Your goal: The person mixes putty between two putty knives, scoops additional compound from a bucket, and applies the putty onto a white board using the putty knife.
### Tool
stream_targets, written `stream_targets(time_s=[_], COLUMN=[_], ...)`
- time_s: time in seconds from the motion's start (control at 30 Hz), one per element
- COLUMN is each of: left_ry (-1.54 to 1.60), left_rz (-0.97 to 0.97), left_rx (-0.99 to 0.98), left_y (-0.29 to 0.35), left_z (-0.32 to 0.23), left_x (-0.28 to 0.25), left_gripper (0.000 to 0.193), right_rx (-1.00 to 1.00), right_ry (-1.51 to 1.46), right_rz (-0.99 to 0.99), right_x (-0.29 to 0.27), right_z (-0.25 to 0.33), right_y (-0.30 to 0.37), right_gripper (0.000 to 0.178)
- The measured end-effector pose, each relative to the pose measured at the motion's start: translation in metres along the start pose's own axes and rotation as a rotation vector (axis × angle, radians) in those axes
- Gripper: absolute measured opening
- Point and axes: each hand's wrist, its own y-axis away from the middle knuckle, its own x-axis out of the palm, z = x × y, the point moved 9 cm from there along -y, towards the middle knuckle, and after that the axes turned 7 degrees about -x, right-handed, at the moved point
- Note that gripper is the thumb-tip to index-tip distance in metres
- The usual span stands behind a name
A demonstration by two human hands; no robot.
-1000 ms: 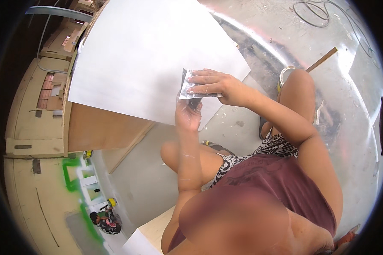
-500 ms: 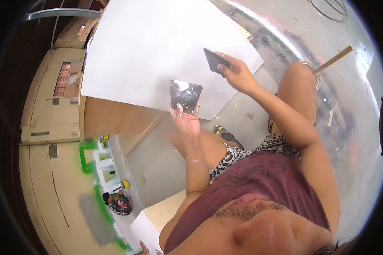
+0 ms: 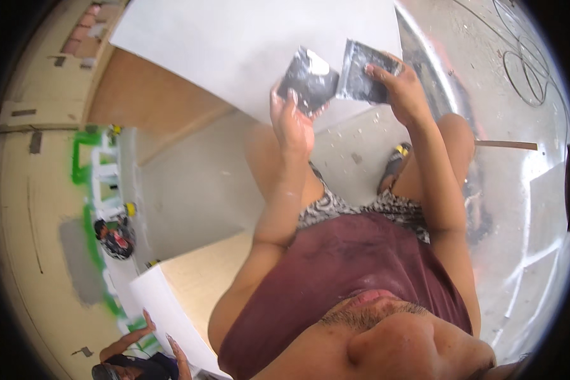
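Note:
My left hand (image 3: 294,130) grips a dark, flat filler spreader (image 3: 304,82) from below. A dab of white paste sits near its top edge, and paste smears my fingers. In my right hand (image 3: 406,92) is a second dark spreader (image 3: 360,79), its face streaked with white, my thumb pressed on it. The two spreaders are side by side, their near edges almost meeting; I cannot tell whether they touch. Behind them lies a large white panel (image 3: 234,44) with a smooth surface.
Brown board (image 3: 152,95) forms the panel's side. At lower left stands another white-sided piece (image 3: 177,310), with a person (image 3: 139,364) at it. Another person (image 3: 115,240) is farther off. A cable (image 3: 529,76) lies coiled on the floor, and a wooden stick (image 3: 506,145) is by my right knee.
My hands have come together, the right spreader dropping from over the panel to beside the left one. The view has shifted, and a person at lower left shows more.

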Motion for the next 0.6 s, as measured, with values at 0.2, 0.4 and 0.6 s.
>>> stream_targets(time_s=[0.2,0.4,0.6], left_ry=[0.114,0.106,-0.379], left_rz=[-0.004,0.022,0.044], left_rx=[0.049,0.102,0.113], left_y=[-0.003,-0.002,0.006], left_z=[-0.007,-0.012,-0.018], left_x=[-0.006,-0.004,0.006], left_gripper=[0.033,0.033,0.038], right_rx=[-0.010,-0.015,-0.043], right_ry=[0.026,0.150,0.156], right_rz=[0.057,0.064,0.032], right_x=[0.023,0.041,0.045], right_z=[-0.001,-0.001,0.004], right_y=[0.009,0.008,-0.002], right_gripper=[0.038,0.034,0.033])
